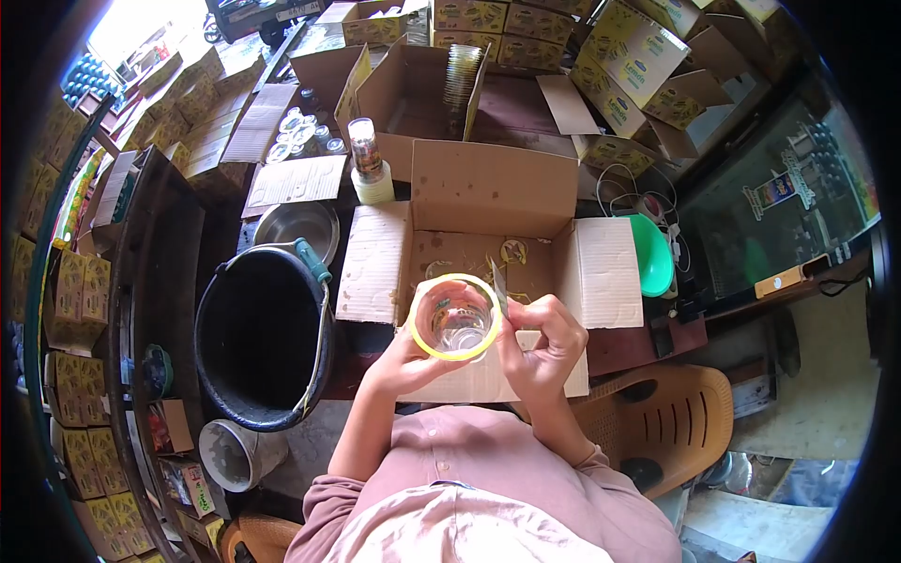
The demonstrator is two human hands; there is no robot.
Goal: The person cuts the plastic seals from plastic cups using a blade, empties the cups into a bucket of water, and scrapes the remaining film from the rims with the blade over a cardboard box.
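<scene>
My left hand is wrapped around a clear plastic cup with a yellow rim. The cup's mouth tilts up toward me, and its inside looks empty. Pinched in my right hand is a thin grey knife blade, pointing away from me. It lies against or close beside the right side of the rim; contact is hard to tell. Both hands are above the near side of an open cardboard box, which has yellow scraps on its bottom.
A black bucket stands left of the box, by a metal bowl. Stacked cups stand behind its left flap. A green bowl is at right. Another open carton holds a tall cup stack. A brown plastic chair is at right.
</scene>
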